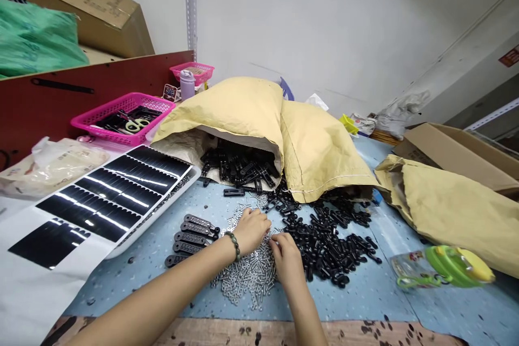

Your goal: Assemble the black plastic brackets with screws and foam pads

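Observation:
Both hands are over a heap of small silver screws and nuts on the blue table cover. My left hand, a beaded bracelet at its wrist, has its fingers bent together at the heap's upper part; what they hold, if anything, is hidden. Close to its right, my right hand pinches thumb and fingers near the screws, on something too small to name. Several dark patterned handles lie in a stack left of the heap. A pile of small black parts spreads to the right.
Behind the heap lie two yellow paper sacks, the left one open with black parts inside. At left are a white tray with black sheets on it and a pink basket with scissors. A green-lidded bottle lies at right.

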A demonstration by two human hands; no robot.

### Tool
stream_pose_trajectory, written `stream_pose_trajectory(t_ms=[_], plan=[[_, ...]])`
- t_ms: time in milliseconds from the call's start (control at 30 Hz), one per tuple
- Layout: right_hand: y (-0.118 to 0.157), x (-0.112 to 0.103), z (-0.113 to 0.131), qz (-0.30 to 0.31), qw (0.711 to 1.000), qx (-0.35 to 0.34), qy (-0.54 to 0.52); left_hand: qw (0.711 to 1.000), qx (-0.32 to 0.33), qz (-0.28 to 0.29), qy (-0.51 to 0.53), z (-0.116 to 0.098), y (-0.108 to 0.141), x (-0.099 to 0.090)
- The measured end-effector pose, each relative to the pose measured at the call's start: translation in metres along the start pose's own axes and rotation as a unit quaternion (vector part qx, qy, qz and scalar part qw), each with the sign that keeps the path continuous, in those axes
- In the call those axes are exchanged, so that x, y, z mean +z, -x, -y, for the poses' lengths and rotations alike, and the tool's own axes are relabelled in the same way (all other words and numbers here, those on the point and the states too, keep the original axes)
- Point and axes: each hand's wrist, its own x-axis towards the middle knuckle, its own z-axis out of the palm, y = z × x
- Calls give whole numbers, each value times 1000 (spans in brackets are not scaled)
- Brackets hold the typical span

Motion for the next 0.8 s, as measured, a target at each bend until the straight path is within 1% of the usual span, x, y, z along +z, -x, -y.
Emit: stream_pose_trajectory(t_ms=[200,300,400,500,600,667,733,800], plan=[[-1,-4,-2,-31,999,1,-38,999,21,23,-24,-1,-1,4],[1,-11,1,-50,997,22,-50,999,23,30,-35,-3,-4,8],[5,-18,2,-68,993,49,-85,999,20,31,-37,-6,-4,10],[8,-21,0,-70,987,70,-127,999,16,32,-28,-11,-1,10],[12,-21,0,-67,978,98,-172,999,4,34,-5,-19,2,10],[13,-22,4,-71,975,112,-180,999,-8,28,24,-24,3,10],[13,-24,10,-81,976,115,-167,997,-25,9,68,-27,4,9],[12,-26,16,-92,976,109,-162,991,-49,-18,127,-26,6,5]])
